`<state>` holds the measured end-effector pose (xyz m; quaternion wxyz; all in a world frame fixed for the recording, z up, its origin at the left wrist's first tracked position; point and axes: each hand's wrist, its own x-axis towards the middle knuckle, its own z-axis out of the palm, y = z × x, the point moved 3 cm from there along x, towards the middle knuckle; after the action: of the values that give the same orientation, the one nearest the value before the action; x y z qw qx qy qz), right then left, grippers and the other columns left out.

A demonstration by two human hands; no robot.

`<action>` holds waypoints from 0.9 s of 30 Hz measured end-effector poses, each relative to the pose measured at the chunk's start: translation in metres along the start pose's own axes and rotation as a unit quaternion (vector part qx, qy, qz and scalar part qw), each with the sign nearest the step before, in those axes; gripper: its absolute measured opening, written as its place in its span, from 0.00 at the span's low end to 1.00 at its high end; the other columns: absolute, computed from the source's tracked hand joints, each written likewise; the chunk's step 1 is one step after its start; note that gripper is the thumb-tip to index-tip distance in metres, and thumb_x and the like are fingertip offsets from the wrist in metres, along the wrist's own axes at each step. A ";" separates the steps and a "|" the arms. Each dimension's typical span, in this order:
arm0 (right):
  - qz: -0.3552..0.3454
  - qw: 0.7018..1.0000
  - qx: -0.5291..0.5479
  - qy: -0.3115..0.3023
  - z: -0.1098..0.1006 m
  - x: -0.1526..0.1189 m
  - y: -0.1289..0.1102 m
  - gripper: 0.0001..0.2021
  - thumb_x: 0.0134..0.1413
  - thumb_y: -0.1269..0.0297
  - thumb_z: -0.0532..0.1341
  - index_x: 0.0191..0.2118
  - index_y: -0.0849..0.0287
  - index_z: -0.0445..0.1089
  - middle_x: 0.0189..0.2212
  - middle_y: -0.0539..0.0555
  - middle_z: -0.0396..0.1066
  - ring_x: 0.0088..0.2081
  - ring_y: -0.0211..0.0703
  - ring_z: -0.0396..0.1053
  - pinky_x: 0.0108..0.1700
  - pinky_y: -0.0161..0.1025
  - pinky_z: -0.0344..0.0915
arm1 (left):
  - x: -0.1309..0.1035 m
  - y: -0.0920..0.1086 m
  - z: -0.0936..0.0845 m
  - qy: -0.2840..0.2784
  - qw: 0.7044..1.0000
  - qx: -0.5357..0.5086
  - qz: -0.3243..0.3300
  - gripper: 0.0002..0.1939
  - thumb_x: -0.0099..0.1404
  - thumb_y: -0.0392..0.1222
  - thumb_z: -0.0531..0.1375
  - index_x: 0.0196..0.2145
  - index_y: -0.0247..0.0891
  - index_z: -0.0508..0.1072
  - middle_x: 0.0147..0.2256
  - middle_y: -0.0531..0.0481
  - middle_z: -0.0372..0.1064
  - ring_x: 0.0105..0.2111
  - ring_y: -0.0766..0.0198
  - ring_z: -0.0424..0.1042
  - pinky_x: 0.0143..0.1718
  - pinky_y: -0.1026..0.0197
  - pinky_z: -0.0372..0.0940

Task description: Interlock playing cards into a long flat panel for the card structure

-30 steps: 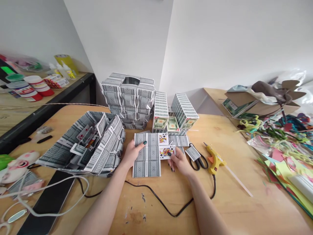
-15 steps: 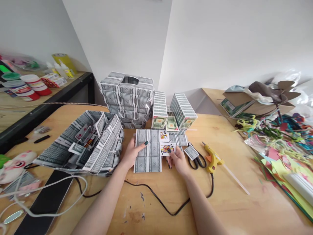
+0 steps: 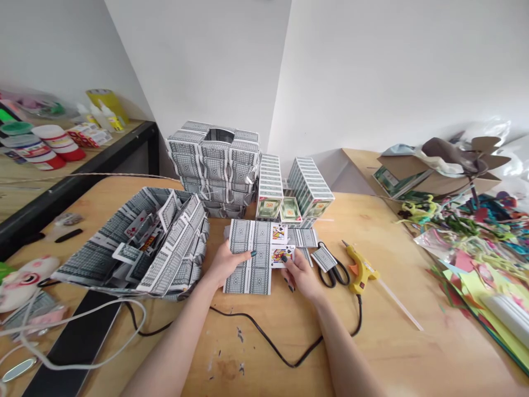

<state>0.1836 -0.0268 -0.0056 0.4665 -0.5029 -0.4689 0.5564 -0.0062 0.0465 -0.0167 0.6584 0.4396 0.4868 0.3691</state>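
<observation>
A flat panel of joined playing cards (image 3: 259, 275), patterned backs up, is held over the middle of the table. My left hand (image 3: 226, 262) grips its left side, thumb on top and fingers beneath. At the panel's right edge, my right hand (image 3: 298, 270) pinches a face-up jack card (image 3: 280, 255) between thumb and finger. Just above that card, a face-up queen (image 3: 279, 234) also sticks out from the panel's right side. More back-up cards (image 3: 308, 237) lie behind and to the right, partly hidden.
Black scissors (image 3: 341, 274) with a card on them and a yellow glue gun (image 3: 362, 268) lie right. An open card-covered container (image 3: 177, 256) stands left, a card structure (image 3: 215, 165) and card boxes (image 3: 270, 190) behind. A black cord crosses the front.
The panel has tilted slightly, its lower edge shifting left. My left thumb has slid a little right and down across it. My right hand still pinches the jack card.
</observation>
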 end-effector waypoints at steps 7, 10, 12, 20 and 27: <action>0.002 1.000 -0.012 -0.005 0.002 -0.001 0.001 0.15 0.55 0.49 0.51 0.37 0.56 0.53 0.12 0.38 0.55 0.10 0.27 0.48 0.11 0.25 0.45 | 0.002 -0.005 -0.002 -0.006 1.000 0.003 0.014 0.26 0.45 0.40 0.68 0.43 0.36 0.68 0.45 0.42 0.70 0.44 0.53 0.71 0.46 0.52 0.64; 0.008 1.000 0.006 -0.019 0.001 -0.001 -0.001 0.15 0.55 0.49 0.53 0.37 0.56 0.54 0.12 0.39 0.55 0.10 0.27 0.46 0.11 0.25 0.44 | 0.002 -0.003 -0.001 -0.008 1.000 -0.010 0.013 0.26 0.44 0.40 0.68 0.42 0.35 0.68 0.44 0.41 0.71 0.44 0.53 0.70 0.46 0.52 0.64; 0.011 0.999 0.037 -0.029 0.000 0.000 -0.003 0.15 0.53 0.50 0.54 0.37 0.56 0.55 0.12 0.39 0.54 0.11 0.27 0.45 0.11 0.25 0.43 | 0.002 -0.002 0.001 -0.012 1.000 -0.024 0.010 0.26 0.44 0.40 0.68 0.42 0.35 0.68 0.44 0.41 0.71 0.44 0.52 0.70 0.45 0.52 0.64; 0.037 0.995 0.097 -0.014 0.002 0.001 0.002 0.15 0.51 0.52 0.58 0.34 0.57 0.56 0.13 0.42 0.62 0.10 0.30 0.56 0.10 0.26 0.51 | 0.000 0.004 0.000 -0.044 0.997 -0.056 -0.009 0.28 0.44 0.41 0.68 0.43 0.34 0.67 0.41 0.41 0.72 0.44 0.51 0.70 0.45 0.50 0.64; 0.021 0.994 0.090 0.058 -0.004 0.003 0.010 0.17 0.48 0.49 0.60 0.31 0.58 0.59 0.18 0.47 0.68 0.18 0.38 0.68 0.21 0.36 0.69 | -0.003 0.007 0.001 -0.066 0.997 -0.031 -0.004 0.23 0.44 0.39 0.66 0.39 0.34 0.70 0.36 0.43 0.74 0.43 0.50 0.70 0.44 0.51 0.65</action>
<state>0.1867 -0.0244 -0.0162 0.5244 -0.4997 -0.3782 0.5765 -0.0066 0.0454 -0.0094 0.7040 0.4406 0.4323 0.3513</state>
